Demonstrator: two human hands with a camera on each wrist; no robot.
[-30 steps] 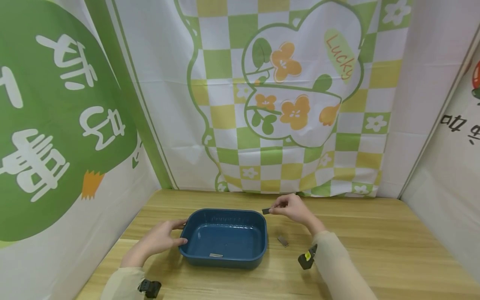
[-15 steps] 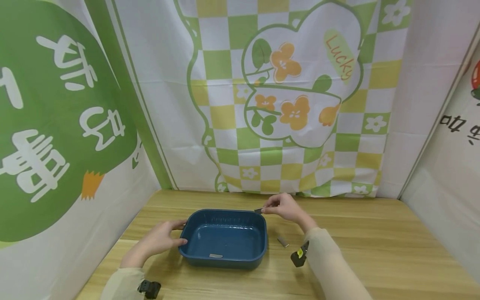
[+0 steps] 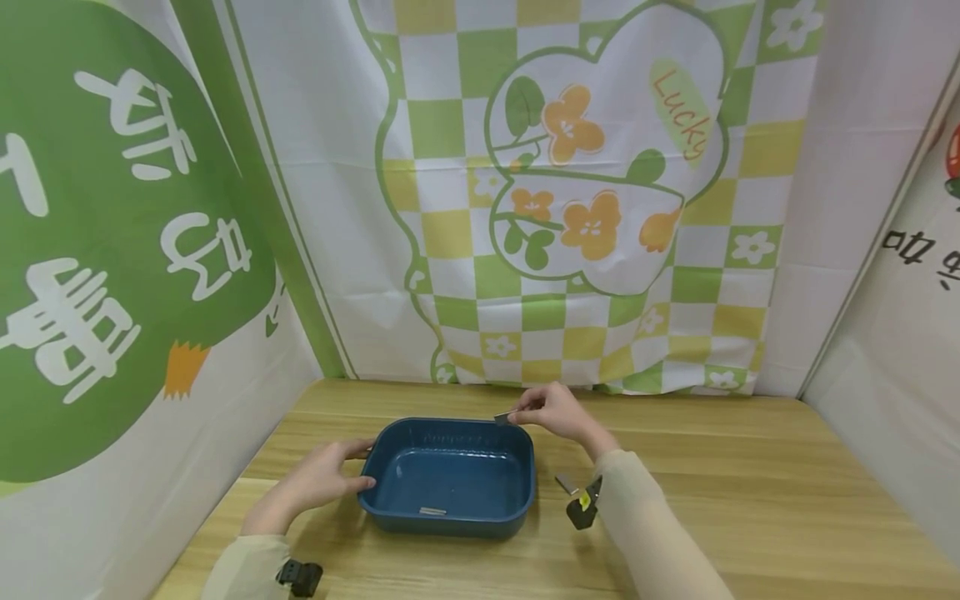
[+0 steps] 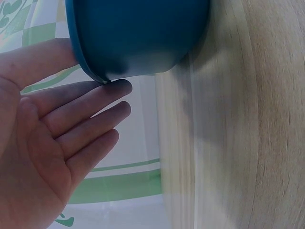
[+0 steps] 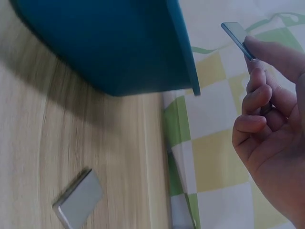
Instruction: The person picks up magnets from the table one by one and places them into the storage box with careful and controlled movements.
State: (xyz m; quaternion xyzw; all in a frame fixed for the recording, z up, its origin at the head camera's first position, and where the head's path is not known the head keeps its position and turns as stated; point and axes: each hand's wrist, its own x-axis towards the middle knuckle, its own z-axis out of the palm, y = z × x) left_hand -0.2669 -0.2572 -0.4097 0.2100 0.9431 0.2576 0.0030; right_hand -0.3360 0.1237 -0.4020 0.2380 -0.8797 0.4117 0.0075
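Observation:
A dark blue rectangular plastic basin (image 3: 450, 475) stands on the wooden table. My left hand (image 3: 318, 477) holds its left end, thumb at the rim; in the left wrist view the other fingers (image 4: 90, 121) extend fairly straight, some beyond the wall. Over the far right rim, my right hand (image 3: 558, 412) pinches a small flat grey rectangular piece (image 5: 237, 38) between thumb and fingertips. Its remaining fingers curl inward, with something small and dark partly hidden among them. Inside the basin, near the front wall, lies a thin light-coloured piece (image 3: 432, 511).
Another flat metallic grey piece (image 5: 81, 200) lies on the table right of the basin, close to the right wrist camera (image 3: 582, 510). Printed cloth (image 3: 585, 333) hangs along the table's back edge, with more cloth at both sides.
My right hand has moved left with the pinched piece, from beside the basin's far right corner to above its far rim. The left hand and basin stay where they were.

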